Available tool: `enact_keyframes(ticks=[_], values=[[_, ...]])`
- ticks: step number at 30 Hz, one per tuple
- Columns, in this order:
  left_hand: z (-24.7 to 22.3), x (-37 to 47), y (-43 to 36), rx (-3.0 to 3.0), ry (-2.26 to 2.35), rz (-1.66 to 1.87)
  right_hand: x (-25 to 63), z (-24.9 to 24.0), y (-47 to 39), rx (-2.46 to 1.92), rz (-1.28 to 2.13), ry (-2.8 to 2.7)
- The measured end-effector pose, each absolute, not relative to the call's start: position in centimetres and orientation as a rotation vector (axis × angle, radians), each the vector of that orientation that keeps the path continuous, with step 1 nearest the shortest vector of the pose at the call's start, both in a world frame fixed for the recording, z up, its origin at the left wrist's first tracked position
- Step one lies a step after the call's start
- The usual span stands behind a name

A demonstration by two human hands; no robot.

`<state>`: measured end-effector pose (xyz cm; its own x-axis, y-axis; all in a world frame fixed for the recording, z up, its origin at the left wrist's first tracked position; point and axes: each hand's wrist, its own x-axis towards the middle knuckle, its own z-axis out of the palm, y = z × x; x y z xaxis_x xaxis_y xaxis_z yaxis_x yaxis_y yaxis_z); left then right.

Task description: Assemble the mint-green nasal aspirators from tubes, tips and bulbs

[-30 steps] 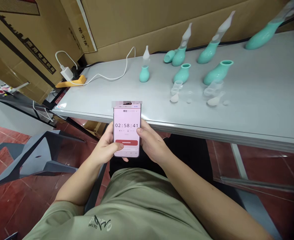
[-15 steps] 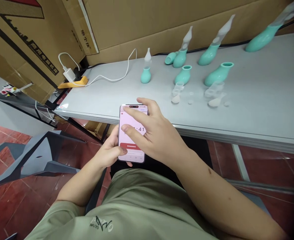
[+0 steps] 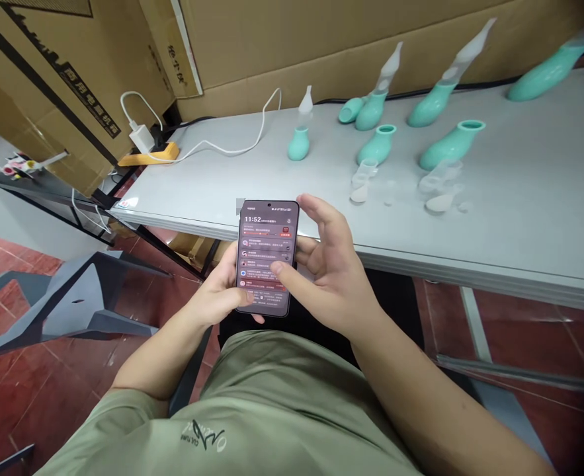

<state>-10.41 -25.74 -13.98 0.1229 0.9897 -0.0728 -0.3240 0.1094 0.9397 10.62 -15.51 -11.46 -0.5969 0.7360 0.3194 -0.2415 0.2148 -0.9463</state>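
Note:
My left hand (image 3: 218, 291) is wrapped round the lower left of a smartphone (image 3: 266, 264), its thumb lying across the bottom of the screen. A dark list of notifications with the time 11:52 lights the phone. At the phone's right edge is my right hand (image 3: 334, 271), its fingers apart and its thumb over the screen; whether that thumb touches the glass I cannot tell. Beyond the hands, on the grey table (image 3: 197, 192), stand several turquoise squeeze bulbs with clear necks and white tips, such as the small upright one (image 3: 299, 142).
An open-necked bulb (image 3: 377, 145) has clear and white parts (image 3: 359, 193) in front of it. A larger open-necked bulb (image 3: 450, 145) lies farther right. A white charger (image 3: 141, 139) sits in an orange power strip (image 3: 150, 155). Cardboard (image 3: 321, 39) backs the table; a grey chair (image 3: 83, 291) stands left.
The screen has switched from a pale timer page to dark notifications. My right hand has drawn back from across the screen to the phone's right side. My left hand keeps its hold.

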Motion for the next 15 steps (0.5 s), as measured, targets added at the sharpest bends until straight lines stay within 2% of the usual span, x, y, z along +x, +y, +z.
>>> enact_keyframes(ticks=[15], values=[[-14.02,-11.39,-25.59,1.104,0.907,1.100,10.37,-11.65,-15.08,-0.443,1.663,-1.559]])
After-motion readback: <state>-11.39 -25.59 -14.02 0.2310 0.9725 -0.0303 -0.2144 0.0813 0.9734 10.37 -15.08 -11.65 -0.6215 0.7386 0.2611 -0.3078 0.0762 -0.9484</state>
